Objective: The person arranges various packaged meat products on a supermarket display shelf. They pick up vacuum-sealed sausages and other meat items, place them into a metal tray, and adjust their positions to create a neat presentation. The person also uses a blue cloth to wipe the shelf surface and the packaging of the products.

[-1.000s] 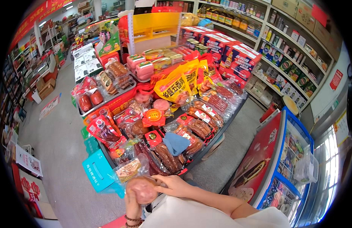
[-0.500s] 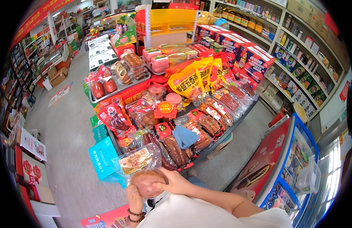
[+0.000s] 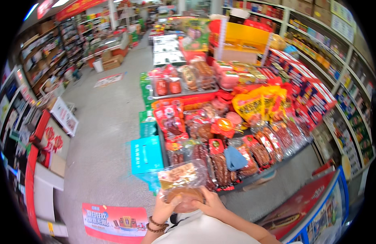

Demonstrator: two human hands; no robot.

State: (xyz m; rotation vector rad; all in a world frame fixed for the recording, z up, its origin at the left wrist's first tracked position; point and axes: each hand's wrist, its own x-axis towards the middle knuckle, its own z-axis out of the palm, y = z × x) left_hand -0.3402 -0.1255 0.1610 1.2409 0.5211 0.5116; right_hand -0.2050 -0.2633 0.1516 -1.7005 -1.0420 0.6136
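Observation:
Low in front of me I hold a clear plastic package of pinkish-brown cooked meat [image 3: 187,198] with a pale gold label at its upper end. My left hand [image 3: 166,208], with a beaded bracelet on the wrist, grips its left side with the thumb over the front. Around the right edge closes my right hand [image 3: 211,203]. Just beyond the package is a display table laden with vacuum-packed sausages [image 3: 223,167] and other meats. A folded blue cloth [image 3: 236,158] lies on the packs near the table's front.
A turquoise carton [image 3: 146,154] stands at the table's left corner. Further back are yellow bags [image 3: 259,103], a metal tray [image 3: 184,94] of meats and stacked drink boxes [image 3: 305,85]. A blue-edged chest freezer [image 3: 314,207] is at lower right. Grey floor [image 3: 102,150] runs along the left.
My view has swung left, so the table sits further right in the picture. Both hands still hold the meat package, and my left hand now covers more of its lower left side.

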